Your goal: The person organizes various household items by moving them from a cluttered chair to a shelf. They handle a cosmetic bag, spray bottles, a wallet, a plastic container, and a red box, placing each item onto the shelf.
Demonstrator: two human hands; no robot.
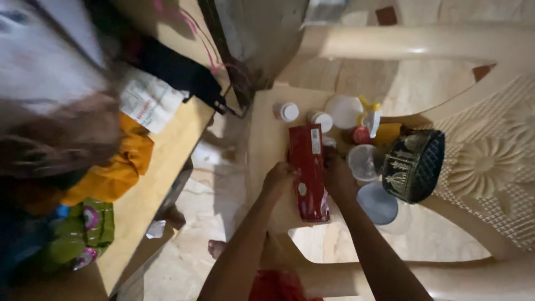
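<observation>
Over the seat of a cream plastic chair, the person's left hand and right hand close on either long edge of a tall red packet, gripping it between them as it lies lengthwise on the seat. Just beyond the packet's far end stand two small white-capped bottles and a round white lid. Right of the right hand sit a clear cup, a dark ornate bowl and a pale blue disc. Well to the left, a wooden surface carries orange cloth.
</observation>
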